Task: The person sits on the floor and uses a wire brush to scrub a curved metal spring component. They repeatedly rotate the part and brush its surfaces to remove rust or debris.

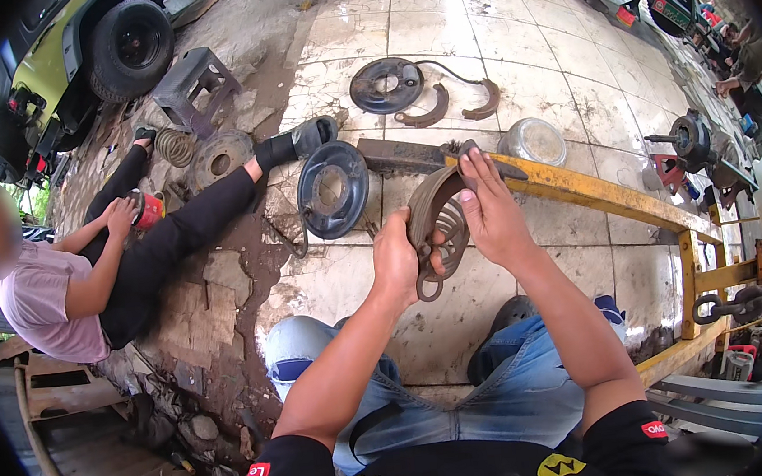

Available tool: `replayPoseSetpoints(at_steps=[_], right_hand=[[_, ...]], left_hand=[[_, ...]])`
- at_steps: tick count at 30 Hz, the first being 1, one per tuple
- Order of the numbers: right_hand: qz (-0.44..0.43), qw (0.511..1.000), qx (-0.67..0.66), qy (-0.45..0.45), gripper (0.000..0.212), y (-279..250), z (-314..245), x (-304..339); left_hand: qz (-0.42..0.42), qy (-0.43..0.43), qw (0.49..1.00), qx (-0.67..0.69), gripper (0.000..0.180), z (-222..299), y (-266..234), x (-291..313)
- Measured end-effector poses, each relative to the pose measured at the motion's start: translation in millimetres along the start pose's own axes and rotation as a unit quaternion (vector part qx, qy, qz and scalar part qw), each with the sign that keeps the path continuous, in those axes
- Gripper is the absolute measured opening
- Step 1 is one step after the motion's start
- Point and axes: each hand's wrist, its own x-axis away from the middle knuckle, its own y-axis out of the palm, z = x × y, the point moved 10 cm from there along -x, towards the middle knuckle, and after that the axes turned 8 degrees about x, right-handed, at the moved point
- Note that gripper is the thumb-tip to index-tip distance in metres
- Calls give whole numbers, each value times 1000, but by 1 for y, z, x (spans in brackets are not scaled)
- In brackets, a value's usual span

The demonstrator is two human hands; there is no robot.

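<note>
A curved, worn brake shoe (434,195) is raised over the tiled floor in front of my knees. My left hand (396,253) wraps round its lower part, and some fingertips show through on the inner side. Against the shoe's upper end lies my right hand (495,214), its fingers stretched out and palm flat. Behind the shoe shows a pale coil spring (454,222), partly covered by it and my fingers. Left of my hands a black round backing plate (356,186) leans near a dark metal bar (401,155).
A yellow metal frame (590,191) runs to the right. Beyond it are a clear round container (536,141), two brake shoes (425,114) and another backing plate (378,96). A person (54,285) sits at left, legs extended, holding a red can (148,209), near a grey stool (196,86).
</note>
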Motion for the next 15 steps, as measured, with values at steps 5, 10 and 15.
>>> replayPoseSetpoints(at_steps=[5, 10, 15], right_hand=[[16, 999, 2, -47, 45, -1, -16, -5], [-16, 994, 18, -111, 46, 6, -38, -1], [50, 997, 45, -39, 45, 5, -10, -8]], left_hand=[[1, 19, 1000, -3, 42, 4, 0, -6], [34, -10, 999, 41, 40, 1, -6, -6], [23, -29, 999, -5, 43, -1, -4, -4]])
